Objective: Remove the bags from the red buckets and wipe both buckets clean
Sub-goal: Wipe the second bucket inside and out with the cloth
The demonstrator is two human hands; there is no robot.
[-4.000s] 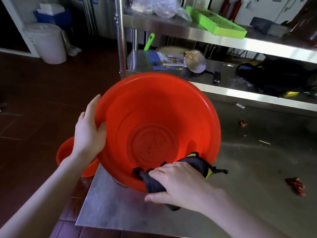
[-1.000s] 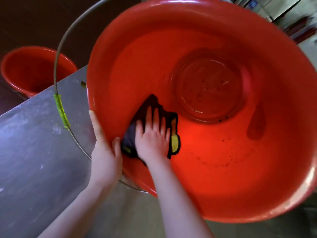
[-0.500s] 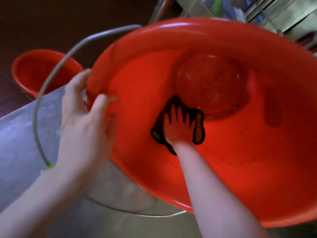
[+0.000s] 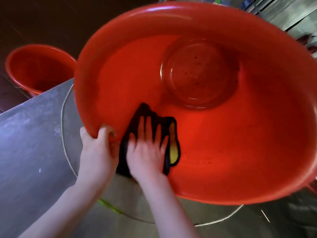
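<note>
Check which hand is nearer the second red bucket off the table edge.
Left. The left hand grips the near rim of the big red bucket, on the side facing the second red bucket. The right hand presses the cloth inside, farther away.

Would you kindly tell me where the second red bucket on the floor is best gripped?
Probably the rim of the second red bucket, from above. It stands upright below the steel table edge, mouth up, so the rim is the only exposed graspable part; no handle is visible on it.
</note>
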